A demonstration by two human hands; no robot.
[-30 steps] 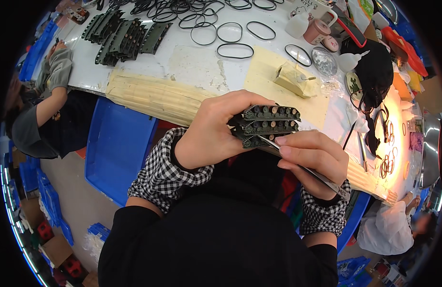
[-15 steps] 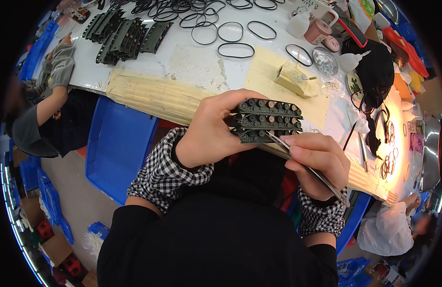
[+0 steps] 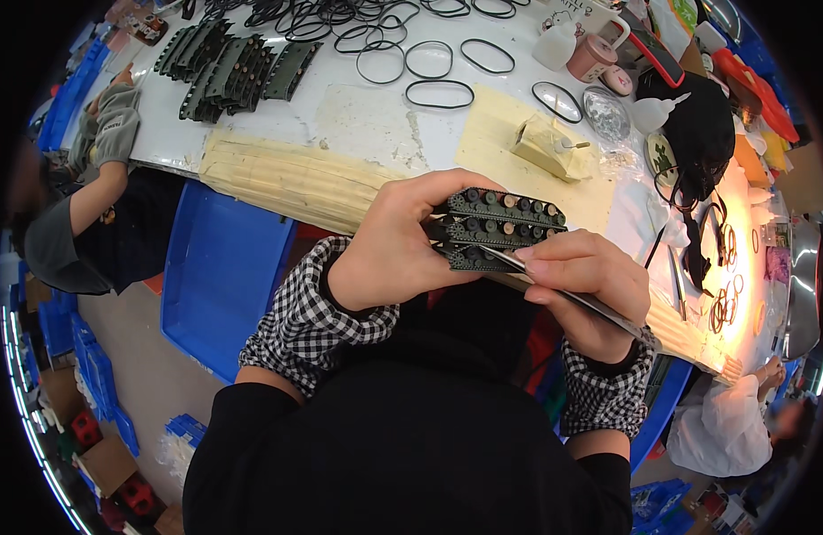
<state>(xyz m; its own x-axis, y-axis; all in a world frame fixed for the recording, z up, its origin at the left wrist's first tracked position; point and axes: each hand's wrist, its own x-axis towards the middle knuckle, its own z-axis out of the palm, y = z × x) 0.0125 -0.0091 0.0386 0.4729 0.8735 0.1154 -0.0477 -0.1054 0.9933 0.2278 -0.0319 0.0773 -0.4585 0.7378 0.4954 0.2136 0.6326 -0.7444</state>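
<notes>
Left hand (image 3: 389, 259) is wrapped tight around a stack of dark green toy track-wheel frames (image 3: 499, 229), held in the air over the table's near edge, above the lap. Right hand (image 3: 582, 281) pinches metal tweezers (image 3: 572, 297), tip touching the lowest frame's end.

Progress, as I judge it: mid-batch. The held stack looks to have its wheels in and is being adjusted. More green frames (image 3: 237, 64) sit piled at the far left corner, black rubber bands (image 3: 438, 92) lie loose along the far edge, not yet fitted.

Packages: white squeeze bottle (image 3: 554, 45) and pink cup (image 3: 592, 58) at the far right, small yellowish box (image 3: 543, 147) on a yellow mat (image 3: 496, 134). Blue bins (image 3: 217, 276) below the near edge. Labels too small to tell.
</notes>
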